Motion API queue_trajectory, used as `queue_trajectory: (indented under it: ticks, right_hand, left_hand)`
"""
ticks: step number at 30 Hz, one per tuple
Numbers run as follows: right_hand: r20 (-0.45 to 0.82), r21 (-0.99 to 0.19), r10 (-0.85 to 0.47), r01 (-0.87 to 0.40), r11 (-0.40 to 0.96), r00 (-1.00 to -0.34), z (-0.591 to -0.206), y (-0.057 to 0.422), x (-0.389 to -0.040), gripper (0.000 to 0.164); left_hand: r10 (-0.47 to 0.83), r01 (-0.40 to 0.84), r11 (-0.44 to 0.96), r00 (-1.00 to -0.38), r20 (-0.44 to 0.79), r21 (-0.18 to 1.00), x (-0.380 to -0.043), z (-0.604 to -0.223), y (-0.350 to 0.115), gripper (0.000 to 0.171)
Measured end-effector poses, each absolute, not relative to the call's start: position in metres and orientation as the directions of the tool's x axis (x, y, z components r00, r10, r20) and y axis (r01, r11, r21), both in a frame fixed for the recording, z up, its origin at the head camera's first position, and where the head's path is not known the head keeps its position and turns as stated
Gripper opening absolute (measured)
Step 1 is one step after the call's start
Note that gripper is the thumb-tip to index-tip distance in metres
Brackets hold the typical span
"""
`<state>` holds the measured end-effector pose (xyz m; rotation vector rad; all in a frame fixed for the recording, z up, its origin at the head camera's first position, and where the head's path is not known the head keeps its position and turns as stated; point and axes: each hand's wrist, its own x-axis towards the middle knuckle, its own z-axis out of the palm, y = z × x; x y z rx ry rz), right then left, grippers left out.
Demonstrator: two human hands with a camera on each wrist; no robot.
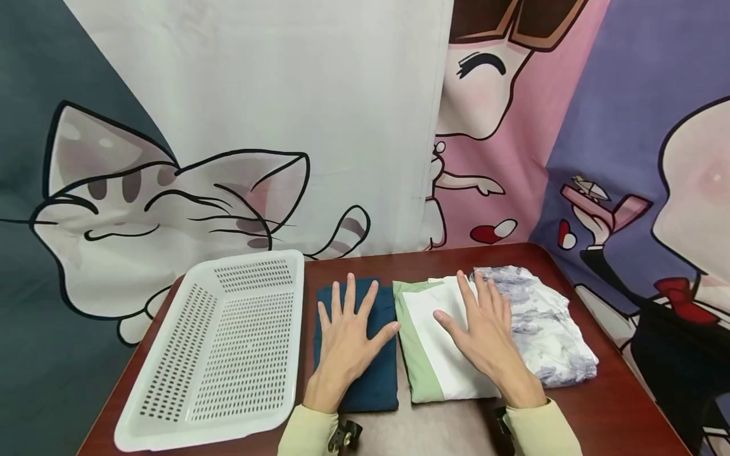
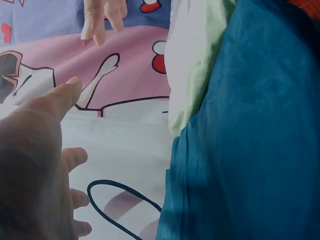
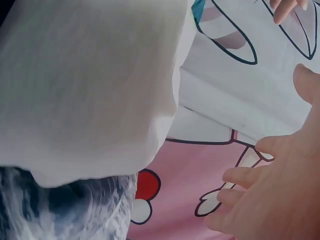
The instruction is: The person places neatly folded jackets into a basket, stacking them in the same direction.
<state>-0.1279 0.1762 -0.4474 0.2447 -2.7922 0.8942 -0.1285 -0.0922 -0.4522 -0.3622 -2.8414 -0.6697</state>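
Note:
My left hand (image 1: 346, 342) is spread with straight fingers above a folded dark blue cloth (image 1: 376, 386), which also fills the right side of the left wrist view. My right hand (image 1: 485, 329) is likewise spread, over a folded white and green cloth (image 1: 422, 367). In the wrist views both hands appear raised off the fabric, holding nothing. Right of the white and green cloth lies a folded white cloth with grey-purple marbling (image 1: 550, 329), nearest the right hand's outer side. The hands hide parts of the blue and the white and green cloths.
A white perforated plastic basket (image 1: 296, 354) stands at the left of the red-brown table (image 1: 616, 411), with nothing in it. Behind the table hangs a printed cartoon backdrop (image 1: 365, 126) with a cat and other figures.

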Motion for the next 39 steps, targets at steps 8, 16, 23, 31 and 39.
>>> queue_trajectory:
  ticks: [8, 16, 23, 31, 39]
  right_hand:
    - [0.242, -0.616, -0.088, -0.223, 0.756, -0.966, -0.448, 0.172, -0.125, 0.09]
    - [0.206, -0.712, -0.088, -0.211, 0.67, -0.975, -0.447, 0.168, -0.124, 0.09]
    - [0.212, -0.749, -0.107, -0.231, 0.621, -0.972, -0.447, 0.16, -0.123, 0.089]
    - [0.159, -0.789, -0.124, -0.202, 0.581, -0.979, -0.45, 0.15, -0.12, 0.089]
    - [0.167, -0.831, -0.149, -0.22, 0.511, -0.975, -0.46, 0.133, -0.113, 0.086]
  left_hand:
    - [0.168, 0.279, 0.85, -0.948, 0.271, 0.448, -0.128, -0.455, -0.094, 0.087]
    - [0.106, 0.27, 0.805, -0.942, 0.32, 0.528, -0.128, -0.457, -0.097, 0.085]
    - [0.043, 0.254, 0.738, -0.942, 0.332, 0.626, -0.125, -0.462, -0.104, 0.081]
    - [-0.046, 0.208, 0.727, -0.936, 0.349, 0.654, -0.124, -0.46, -0.106, 0.078]
    - [-0.108, 0.154, 0.713, -0.94, 0.325, 0.684, -0.116, -0.469, -0.111, 0.075]
